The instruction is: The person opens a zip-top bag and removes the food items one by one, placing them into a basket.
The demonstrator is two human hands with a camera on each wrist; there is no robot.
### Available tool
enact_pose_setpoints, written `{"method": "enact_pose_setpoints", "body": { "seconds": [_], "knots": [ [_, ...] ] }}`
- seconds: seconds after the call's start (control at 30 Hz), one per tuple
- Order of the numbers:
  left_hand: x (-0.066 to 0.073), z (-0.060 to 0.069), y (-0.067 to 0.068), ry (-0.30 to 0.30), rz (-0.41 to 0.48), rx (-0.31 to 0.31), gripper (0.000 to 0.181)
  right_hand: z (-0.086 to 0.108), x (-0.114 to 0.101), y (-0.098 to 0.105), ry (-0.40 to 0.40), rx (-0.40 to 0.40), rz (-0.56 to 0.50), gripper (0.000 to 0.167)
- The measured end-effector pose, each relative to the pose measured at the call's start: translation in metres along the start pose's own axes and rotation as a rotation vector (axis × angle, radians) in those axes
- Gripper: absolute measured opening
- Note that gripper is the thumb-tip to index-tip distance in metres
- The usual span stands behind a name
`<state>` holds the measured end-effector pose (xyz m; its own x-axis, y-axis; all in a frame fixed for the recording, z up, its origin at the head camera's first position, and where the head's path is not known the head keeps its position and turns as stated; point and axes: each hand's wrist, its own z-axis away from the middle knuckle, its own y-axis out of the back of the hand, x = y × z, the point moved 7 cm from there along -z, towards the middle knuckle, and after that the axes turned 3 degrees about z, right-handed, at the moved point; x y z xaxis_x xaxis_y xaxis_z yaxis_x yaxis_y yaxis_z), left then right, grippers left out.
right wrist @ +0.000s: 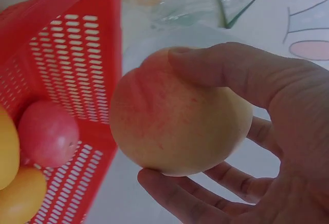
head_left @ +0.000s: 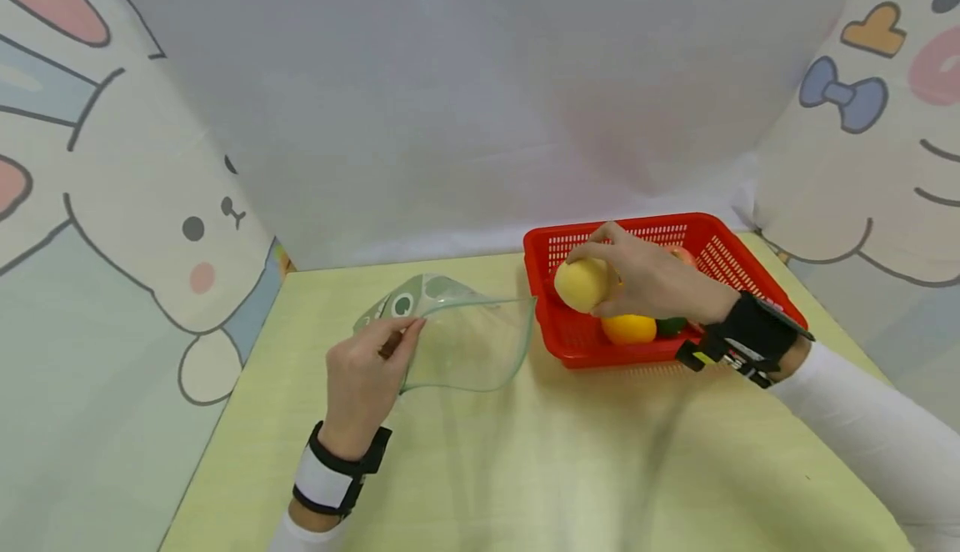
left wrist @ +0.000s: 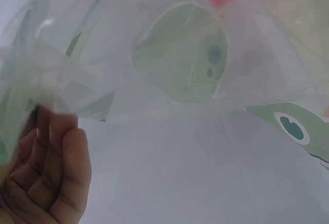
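Observation:
My right hand [head_left: 651, 278] grips a pale yellow peach [head_left: 581, 285] over the left side of the red basket. In the right wrist view the peach [right wrist: 169, 126] shows a pink blush, with the thumb on top and fingers curled beneath. My left hand [head_left: 365, 375] pinches the rim of a clear plastic bag [head_left: 472, 348] between thumb and fingertips. Its mouth gapes toward the basket. Green cartoon print [left wrist: 180, 54] covers part of the bag in the left wrist view.
The red perforated basket [head_left: 551, 339] stands at the table's back right. An orange-yellow fruit [head_left: 628, 330], a dark green one [head_left: 671, 327] and a reddish one [head_left: 681, 254] lie inside. White walls with cartoon rabbits [head_left: 210, 252] enclose the pale yellow table [head_left: 525, 469].

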<state>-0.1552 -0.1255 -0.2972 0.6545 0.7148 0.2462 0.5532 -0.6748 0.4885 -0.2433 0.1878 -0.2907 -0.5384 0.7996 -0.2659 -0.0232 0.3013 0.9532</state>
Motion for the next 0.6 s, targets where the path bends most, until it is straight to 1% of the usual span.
{"method": "enact_pose_setpoints", "body": {
  "seconds": [0.07, 0.1, 0.2, 0.3, 0.33, 0.43, 0.53, 0.6],
  "knots": [
    [0.000, 0.000, 0.000, -0.002, -0.005, 0.000, 0.015, -0.009, 0.013, -0.014, -0.055, -0.105, 0.019, 0.062],
    [-0.001, 0.001, 0.000, -0.002, -0.006, 0.001, 0.015, -0.013, 0.019, -0.022, -0.066, -0.155, 0.030, 0.062],
    [-0.001, 0.001, -0.001, 0.000, 0.000, -0.001, 0.015, -0.022, 0.029, -0.040, -0.022, -0.252, 0.035, 0.059],
    [-0.001, 0.001, -0.001, 0.001, 0.010, -0.001, 0.016, -0.032, 0.035, -0.054, 0.050, -0.283, 0.030, 0.055],
    [-0.001, 0.001, -0.001, 0.000, 0.010, 0.000, 0.016, -0.035, 0.038, -0.058, 0.060, -0.288, 0.022, 0.054],
    [-0.001, 0.002, 0.000, 0.000, 0.009, 0.002, 0.016, -0.044, 0.047, -0.069, 0.057, -0.307, 0.021, 0.052],
    [-0.001, 0.002, -0.001, 0.002, 0.009, 0.001, 0.016, -0.049, 0.055, -0.079, 0.018, -0.353, 0.003, 0.051],
    [-0.001, 0.002, -0.001, 0.004, 0.010, 0.001, 0.016, -0.050, 0.057, -0.083, 0.001, -0.389, 0.000, 0.047]
  ]
}}
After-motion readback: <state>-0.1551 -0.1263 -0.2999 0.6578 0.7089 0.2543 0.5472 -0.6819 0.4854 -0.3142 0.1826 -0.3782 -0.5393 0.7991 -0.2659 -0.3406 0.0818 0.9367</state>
